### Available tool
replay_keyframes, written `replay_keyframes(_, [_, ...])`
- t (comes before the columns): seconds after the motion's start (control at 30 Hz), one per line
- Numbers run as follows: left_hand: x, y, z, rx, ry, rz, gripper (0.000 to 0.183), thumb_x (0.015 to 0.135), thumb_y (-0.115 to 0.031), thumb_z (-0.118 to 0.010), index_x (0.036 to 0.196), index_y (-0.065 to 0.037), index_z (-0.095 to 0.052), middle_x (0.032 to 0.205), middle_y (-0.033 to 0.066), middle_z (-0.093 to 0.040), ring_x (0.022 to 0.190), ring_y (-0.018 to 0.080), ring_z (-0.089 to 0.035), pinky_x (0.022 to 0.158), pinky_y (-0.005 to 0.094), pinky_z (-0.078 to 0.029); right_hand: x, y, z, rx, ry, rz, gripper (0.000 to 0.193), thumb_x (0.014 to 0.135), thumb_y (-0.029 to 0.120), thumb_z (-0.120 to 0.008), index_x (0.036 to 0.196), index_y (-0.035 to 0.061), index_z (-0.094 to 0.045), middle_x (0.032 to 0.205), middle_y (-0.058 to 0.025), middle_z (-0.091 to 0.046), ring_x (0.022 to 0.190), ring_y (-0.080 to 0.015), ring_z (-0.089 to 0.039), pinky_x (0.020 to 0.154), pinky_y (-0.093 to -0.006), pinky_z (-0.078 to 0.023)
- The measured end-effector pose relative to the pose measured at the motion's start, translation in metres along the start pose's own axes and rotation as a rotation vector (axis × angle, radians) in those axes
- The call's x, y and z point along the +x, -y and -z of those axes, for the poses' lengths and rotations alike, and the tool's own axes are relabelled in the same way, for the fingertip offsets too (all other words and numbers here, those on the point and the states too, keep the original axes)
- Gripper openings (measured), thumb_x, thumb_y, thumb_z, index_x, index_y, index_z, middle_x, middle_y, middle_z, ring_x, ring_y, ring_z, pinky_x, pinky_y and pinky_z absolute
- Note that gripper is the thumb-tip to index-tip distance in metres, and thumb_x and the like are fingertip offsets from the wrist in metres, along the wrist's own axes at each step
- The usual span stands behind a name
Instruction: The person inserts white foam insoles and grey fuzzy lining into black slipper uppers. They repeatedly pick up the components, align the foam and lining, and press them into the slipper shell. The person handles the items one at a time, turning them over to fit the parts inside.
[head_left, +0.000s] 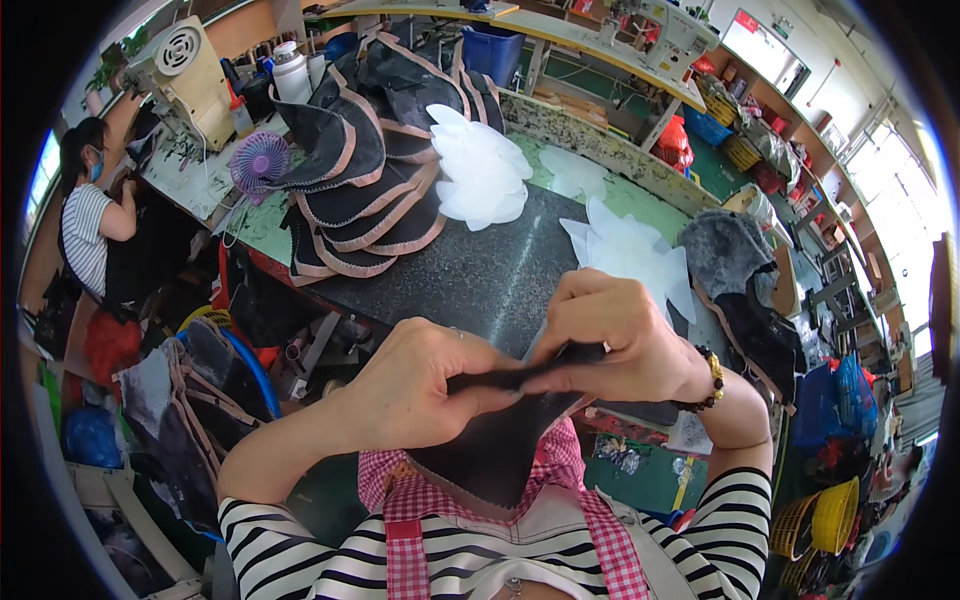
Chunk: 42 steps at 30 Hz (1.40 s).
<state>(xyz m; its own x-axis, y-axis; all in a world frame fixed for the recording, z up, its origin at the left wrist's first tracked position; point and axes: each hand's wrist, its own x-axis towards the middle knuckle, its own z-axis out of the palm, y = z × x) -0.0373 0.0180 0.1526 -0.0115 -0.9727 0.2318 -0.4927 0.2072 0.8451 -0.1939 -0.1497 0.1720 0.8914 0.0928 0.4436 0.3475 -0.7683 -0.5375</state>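
Close in front of my chest, both hands pinch the upper edge of a black shoe upper (490,450) with a pale stitched border. My left hand (420,385) grips its left part, and my right hand (625,335) grips the fold a little to the right. The fingertips nearly meet at the middle. Beyond them on the dark table board (470,270) lies a fanned pile of similar black uppers (370,210) with tan edges. White thin stiffener pieces (480,170) lie against that pile. Another stack of white pieces (630,255) sits just past my right hand.
A purple fan (260,163), a white flask (291,72) and a sewing machine (185,80) stand at the far left. Another person (95,210) works beyond them. Grey fuzzy-lined uppers (730,255) lie at the right, and more uppers (180,410) hang at the lower left.
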Motion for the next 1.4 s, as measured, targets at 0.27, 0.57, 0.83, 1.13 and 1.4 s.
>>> replay_keyframes(0.27, [0.026,-0.025,0.030,0.266,-0.178,-0.307,0.010,0.073,-0.008,-0.074,0.078,-0.002,-0.067,0.062,0.0112,-0.056,0.056,0.0274,-0.056,0.053,0.0358,-0.041,-0.028,-0.032,0.071,0.348,-0.420,-0.252,0.042,0.087,0.033,-0.069,0.109,-0.0018,-0.060,0.095,-0.0071,-0.066,0.083,-0.0148,-0.063,0.077,-0.0273,-0.048])
replay_keyframes(0.57, [0.098,0.020,0.046,0.984,-0.421,-1.142,0.036,0.058,-0.003,-0.071,0.094,-0.007,-0.073,0.089,0.0038,-0.065,0.071,0.0174,-0.064,0.062,0.0299,-0.044,-0.069,-0.051,0.038,-0.526,-0.480,0.029,0.024,0.062,0.009,-0.076,0.082,0.0018,-0.066,0.091,-0.0115,-0.065,0.082,-0.0298,-0.064,0.067,-0.0333,-0.050])
replay_keyframes(0.83, [0.018,0.168,-0.053,0.795,-0.040,-0.427,0.032,0.071,-0.005,-0.063,0.102,-0.004,-0.067,0.105,0.0087,-0.062,0.100,0.0231,-0.060,0.088,0.0387,-0.045,-0.146,-0.139,-0.079,-0.405,0.097,-0.251,0.044,0.076,0.025,-0.066,0.116,0.0058,-0.061,0.124,-0.0159,-0.057,0.116,-0.0367,-0.051,0.102,-0.0454,-0.037])
replay_keyframes(1.13, [0.001,0.169,-0.114,0.498,-0.329,-0.372,0.046,0.060,-0.008,-0.072,0.104,-0.003,-0.059,0.113,0.0116,-0.057,0.103,0.0292,-0.057,0.090,0.0451,-0.045,-0.106,-0.076,-0.051,0.504,-0.051,-0.771,0.056,0.088,0.045,-0.063,0.122,0.0016,-0.056,0.127,-0.0167,-0.055,0.118,-0.0294,-0.050,0.103,-0.0399,-0.036])
replay_keyframes(1.4, [-0.009,0.158,-0.067,0.743,-0.110,-0.574,0.031,0.065,-0.009,-0.062,0.094,0.002,-0.065,0.096,0.0128,-0.064,0.084,0.0264,-0.064,0.083,0.0421,-0.052,-0.092,-0.067,-0.095,-0.129,0.184,-0.659,0.088,0.079,0.070,-0.056,0.144,0.0142,-0.037,0.149,-0.0272,-0.026,0.136,-0.0579,-0.010,0.107,-0.0689,-0.013])
